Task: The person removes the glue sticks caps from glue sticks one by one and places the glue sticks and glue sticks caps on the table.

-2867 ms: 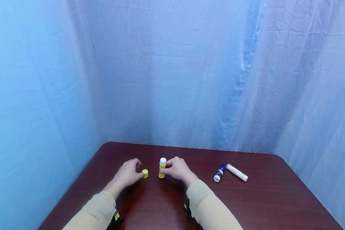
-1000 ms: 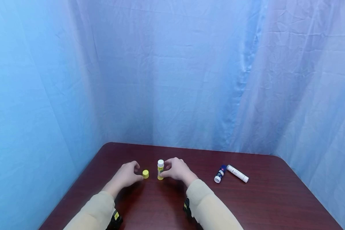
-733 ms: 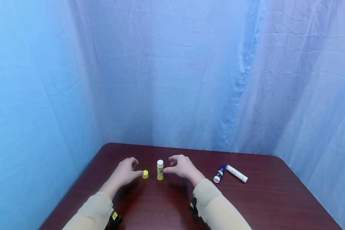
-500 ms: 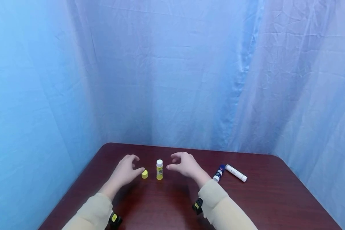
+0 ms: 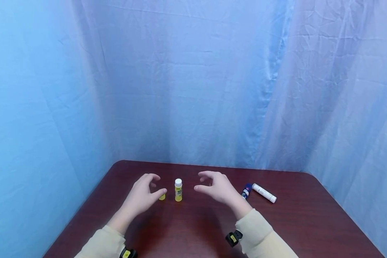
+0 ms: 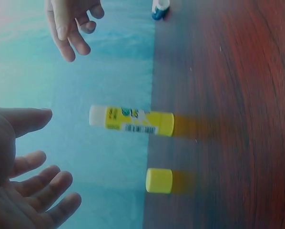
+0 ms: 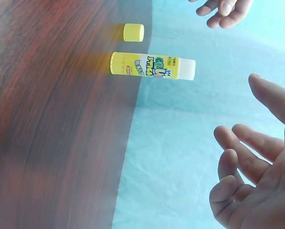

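**Standing free of both grips: a yellow glue stick (image 5: 178, 190)**

Leftmost is the person's left hand (image 5: 143, 195), thumb and fingers spread wide around nothing. Just past its thumb, and clear of it, the yellow cap (image 6: 159, 181) sits on the table (image 5: 309, 222); I'd guess hard, light plastic, best pinched by its sides. Next, between the hands and touching neither, the glue stick stands upright, white end uppermost. It looks light and stiff, perhaps a little slippery, and slim enough to topple if nudged; the labelled middle seems the surest hold. Then the right hand (image 5: 219, 187), also wide-spread and empty. Beyond its wrist, which partly hides it, lies a blue tube (image 5: 246, 191), and farthest from the grip a white tube (image 5: 264, 193); whether those two touch, I can't tell.
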A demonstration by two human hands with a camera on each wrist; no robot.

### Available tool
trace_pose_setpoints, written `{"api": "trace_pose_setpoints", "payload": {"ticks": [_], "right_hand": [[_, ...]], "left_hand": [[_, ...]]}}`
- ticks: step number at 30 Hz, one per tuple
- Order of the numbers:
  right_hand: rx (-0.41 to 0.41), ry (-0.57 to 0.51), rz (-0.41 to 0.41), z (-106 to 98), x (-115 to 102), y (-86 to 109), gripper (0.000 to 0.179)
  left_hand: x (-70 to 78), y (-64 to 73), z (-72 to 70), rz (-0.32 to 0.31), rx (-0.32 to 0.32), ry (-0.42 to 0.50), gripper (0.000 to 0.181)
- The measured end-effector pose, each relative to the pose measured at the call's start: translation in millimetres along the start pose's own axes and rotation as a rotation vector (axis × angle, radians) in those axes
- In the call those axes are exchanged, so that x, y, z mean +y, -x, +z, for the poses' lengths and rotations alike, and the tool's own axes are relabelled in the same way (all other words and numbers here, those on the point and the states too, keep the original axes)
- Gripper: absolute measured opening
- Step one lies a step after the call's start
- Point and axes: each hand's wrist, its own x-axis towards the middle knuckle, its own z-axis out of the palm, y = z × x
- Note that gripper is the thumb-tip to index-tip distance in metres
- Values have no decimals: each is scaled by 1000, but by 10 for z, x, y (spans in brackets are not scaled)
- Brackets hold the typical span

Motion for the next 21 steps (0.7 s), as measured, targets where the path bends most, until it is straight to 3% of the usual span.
{"api": "trace_pose_setpoints", "payload": {"ticks": [9,21], "right_hand": [[51,-9,-6,-145,60,172,51],[66,-25,24,-306,130,344,53]], "left_hand": [[163,113,21,58,8,49,40],[326,182,167,153,18,89,37]]}}
